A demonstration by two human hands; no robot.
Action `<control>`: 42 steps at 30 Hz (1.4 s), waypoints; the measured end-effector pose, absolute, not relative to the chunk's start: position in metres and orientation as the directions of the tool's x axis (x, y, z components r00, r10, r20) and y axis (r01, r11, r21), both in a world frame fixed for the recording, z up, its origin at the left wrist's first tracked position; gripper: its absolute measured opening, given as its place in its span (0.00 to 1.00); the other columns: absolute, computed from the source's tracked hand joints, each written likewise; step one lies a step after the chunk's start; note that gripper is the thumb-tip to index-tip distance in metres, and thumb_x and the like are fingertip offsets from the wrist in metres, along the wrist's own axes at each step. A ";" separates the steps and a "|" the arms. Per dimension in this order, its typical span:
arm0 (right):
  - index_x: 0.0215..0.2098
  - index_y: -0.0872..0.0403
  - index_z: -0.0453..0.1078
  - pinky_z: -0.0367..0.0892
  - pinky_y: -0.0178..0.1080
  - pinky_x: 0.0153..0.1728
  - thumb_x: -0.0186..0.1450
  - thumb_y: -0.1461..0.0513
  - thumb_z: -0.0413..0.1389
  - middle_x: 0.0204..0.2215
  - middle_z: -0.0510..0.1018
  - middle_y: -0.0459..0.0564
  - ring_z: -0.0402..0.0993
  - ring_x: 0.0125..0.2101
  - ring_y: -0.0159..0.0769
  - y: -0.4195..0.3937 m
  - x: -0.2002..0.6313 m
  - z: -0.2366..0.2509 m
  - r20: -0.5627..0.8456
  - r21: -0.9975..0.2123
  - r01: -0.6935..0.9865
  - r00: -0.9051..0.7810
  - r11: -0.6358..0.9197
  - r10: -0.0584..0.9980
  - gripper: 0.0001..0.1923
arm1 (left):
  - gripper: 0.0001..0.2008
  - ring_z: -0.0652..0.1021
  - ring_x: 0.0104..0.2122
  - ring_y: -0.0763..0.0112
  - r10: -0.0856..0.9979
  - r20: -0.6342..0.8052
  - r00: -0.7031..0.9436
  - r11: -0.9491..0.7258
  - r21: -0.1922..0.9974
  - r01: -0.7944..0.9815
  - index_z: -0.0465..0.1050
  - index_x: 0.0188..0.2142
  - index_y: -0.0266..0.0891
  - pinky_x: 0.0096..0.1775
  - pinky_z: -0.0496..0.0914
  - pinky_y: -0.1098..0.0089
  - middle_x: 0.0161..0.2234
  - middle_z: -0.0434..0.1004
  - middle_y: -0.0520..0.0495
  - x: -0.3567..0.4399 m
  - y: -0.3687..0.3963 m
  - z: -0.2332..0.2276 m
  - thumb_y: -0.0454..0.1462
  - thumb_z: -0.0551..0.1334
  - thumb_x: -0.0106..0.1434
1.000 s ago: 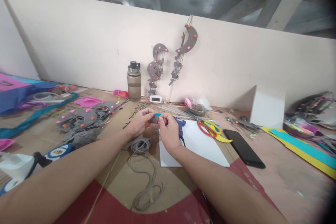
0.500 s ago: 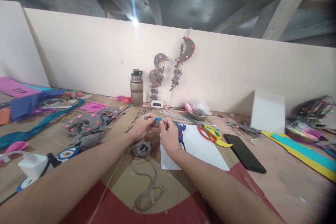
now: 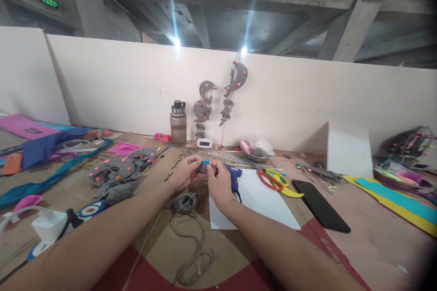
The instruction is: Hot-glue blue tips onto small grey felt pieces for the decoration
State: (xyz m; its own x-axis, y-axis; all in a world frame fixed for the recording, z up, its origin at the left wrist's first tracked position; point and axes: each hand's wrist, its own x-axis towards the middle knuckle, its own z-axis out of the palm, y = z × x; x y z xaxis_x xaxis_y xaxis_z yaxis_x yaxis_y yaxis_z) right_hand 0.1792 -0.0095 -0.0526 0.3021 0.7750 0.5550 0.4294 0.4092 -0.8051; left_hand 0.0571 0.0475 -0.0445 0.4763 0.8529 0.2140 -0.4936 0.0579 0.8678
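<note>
Above the middle of the table, my left hand (image 3: 187,172) and my right hand (image 3: 219,183) meet, both closed on a small grey piece (image 3: 201,169) that looks like felt. A bit of blue (image 3: 205,162) shows at its top edge; the fingers cover the rest. Below my left hand lies a coil of grey cord (image 3: 186,201) with a loose tail running toward me. A blue glue gun (image 3: 234,179) rests on a white board (image 3: 254,207), partly behind my right hand.
Scissors (image 3: 273,179) and a black phone (image 3: 321,205) lie to the right. Grey felt moons with coloured dots (image 3: 118,170) are at left, near a white plug adapter (image 3: 50,226). A water bottle (image 3: 178,127), small clock (image 3: 204,143) and bowl (image 3: 257,152) stand along the back wall.
The camera view has tilted up slightly, so the table sits lower in the picture. Both hands keep their hold on the grey piece, with its blue bit a little less exposed.
</note>
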 end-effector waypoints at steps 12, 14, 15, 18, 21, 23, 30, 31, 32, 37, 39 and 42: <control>0.33 0.54 0.68 0.62 0.36 0.32 0.63 0.58 0.50 0.26 0.72 0.45 0.65 0.28 0.33 -0.009 0.180 -0.052 0.567 -0.796 0.442 0.306 0.413 0.765 0.08 | 0.17 0.76 0.26 0.72 0.852 0.204 0.483 0.076 0.863 -0.499 0.67 0.30 0.37 0.29 0.75 0.71 0.27 0.76 0.50 0.058 0.051 -0.046 0.39 0.73 0.47; 0.33 0.54 0.68 0.62 0.36 0.32 0.63 0.58 0.50 0.27 0.72 0.46 0.65 0.28 0.33 -0.009 0.180 -0.052 0.559 -0.804 0.429 0.308 0.413 0.769 0.08 | 0.17 0.76 0.26 0.72 0.854 0.202 0.480 0.076 0.864 -0.498 0.67 0.30 0.37 0.29 0.75 0.70 0.26 0.75 0.50 0.058 0.051 -0.046 0.39 0.73 0.47; 0.33 0.54 0.68 0.62 0.36 0.32 0.63 0.58 0.50 0.27 0.72 0.46 0.65 0.28 0.33 -0.009 0.180 -0.053 0.555 -0.807 0.425 0.310 0.410 0.772 0.08 | 0.17 0.76 0.26 0.72 0.855 0.201 0.478 0.076 0.864 -0.499 0.67 0.30 0.36 0.29 0.75 0.70 0.26 0.75 0.50 0.058 0.051 -0.046 0.39 0.73 0.47; 0.33 0.54 0.68 0.62 0.36 0.33 0.63 0.58 0.50 0.28 0.72 0.46 0.65 0.29 0.33 -0.008 0.179 -0.053 0.548 -0.813 0.415 0.307 0.409 0.778 0.08 | 0.17 0.75 0.25 0.73 0.855 0.202 0.478 0.072 0.866 -0.494 0.67 0.29 0.36 0.28 0.74 0.71 0.26 0.75 0.50 0.057 0.050 -0.046 0.40 0.73 0.47; 0.33 0.54 0.68 0.62 0.36 0.34 0.64 0.58 0.50 0.28 0.72 0.46 0.66 0.29 0.33 -0.009 0.179 -0.054 0.542 -0.816 0.411 0.303 0.405 0.784 0.08 | 0.17 0.75 0.25 0.73 0.862 0.199 0.467 0.061 0.872 -0.485 0.67 0.29 0.36 0.27 0.74 0.72 0.26 0.75 0.51 0.057 0.049 -0.046 0.39 0.73 0.47; 0.33 0.54 0.69 0.62 0.36 0.34 0.64 0.58 0.50 0.27 0.72 0.46 0.65 0.29 0.33 -0.009 0.180 -0.054 0.544 -0.815 0.413 0.303 0.406 0.783 0.08 | 0.17 0.75 0.26 0.74 0.866 0.199 0.458 0.057 0.872 -0.486 0.67 0.29 0.36 0.28 0.73 0.73 0.26 0.74 0.51 0.057 0.049 -0.046 0.39 0.73 0.47; 0.34 0.54 0.69 0.63 0.36 0.33 0.64 0.58 0.50 0.28 0.72 0.46 0.66 0.29 0.33 -0.008 0.181 -0.057 0.543 -0.822 0.386 0.309 0.419 0.781 0.09 | 0.17 0.75 0.26 0.73 0.856 0.200 0.476 0.062 0.876 -0.478 0.67 0.28 0.37 0.28 0.74 0.72 0.26 0.74 0.51 0.058 0.049 -0.047 0.40 0.73 0.47; 0.34 0.54 0.69 0.63 0.36 0.33 0.63 0.58 0.51 0.28 0.72 0.46 0.66 0.29 0.34 -0.008 0.181 -0.057 0.542 -0.822 0.386 0.309 0.418 0.781 0.09 | 0.17 0.75 0.26 0.73 0.857 0.197 0.475 0.064 0.875 -0.480 0.67 0.28 0.37 0.28 0.74 0.71 0.26 0.74 0.51 0.058 0.049 -0.047 0.40 0.73 0.47; 0.34 0.54 0.69 0.63 0.36 0.33 0.63 0.58 0.51 0.28 0.72 0.46 0.66 0.29 0.34 -0.008 0.181 -0.057 0.542 -0.822 0.387 0.308 0.417 0.782 0.09 | 0.17 0.75 0.26 0.73 0.859 0.196 0.472 0.065 0.874 -0.482 0.67 0.28 0.37 0.28 0.74 0.71 0.26 0.74 0.51 0.058 0.049 -0.046 0.40 0.73 0.47; 0.34 0.54 0.68 0.62 0.37 0.34 0.63 0.57 0.50 0.28 0.72 0.46 0.65 0.29 0.34 -0.010 0.181 -0.055 0.532 -0.825 0.401 0.311 0.399 0.787 0.09 | 0.18 0.75 0.25 0.73 0.865 0.200 0.461 0.053 0.876 -0.480 0.67 0.29 0.36 0.27 0.74 0.71 0.25 0.74 0.51 0.058 0.048 -0.045 0.40 0.74 0.45; 0.33 0.54 0.68 0.62 0.37 0.34 0.63 0.57 0.50 0.28 0.72 0.46 0.66 0.30 0.34 -0.012 0.181 -0.054 0.527 -0.827 0.406 0.313 0.390 0.790 0.09 | 0.19 0.75 0.26 0.73 0.862 0.202 0.464 0.054 0.875 -0.482 0.67 0.29 0.36 0.28 0.74 0.71 0.26 0.74 0.51 0.058 0.048 -0.044 0.40 0.74 0.45; 0.32 0.54 0.68 0.62 0.37 0.35 0.63 0.57 0.50 0.27 0.72 0.46 0.65 0.29 0.34 -0.013 0.181 -0.052 0.528 -0.824 0.414 0.313 0.387 0.789 0.09 | 0.19 0.76 0.26 0.72 0.865 0.199 0.461 0.059 0.871 -0.487 0.67 0.30 0.35 0.28 0.74 0.71 0.26 0.75 0.50 0.058 0.047 -0.044 0.40 0.74 0.45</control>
State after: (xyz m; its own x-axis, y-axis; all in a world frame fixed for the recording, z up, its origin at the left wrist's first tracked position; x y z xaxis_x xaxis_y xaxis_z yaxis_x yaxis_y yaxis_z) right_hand 0.1808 -0.0131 -0.0520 0.3133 0.7892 0.5282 0.4139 0.3871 -0.8239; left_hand 0.0583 0.0466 -0.0436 0.4615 0.8646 0.1989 -0.4868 0.0594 0.8715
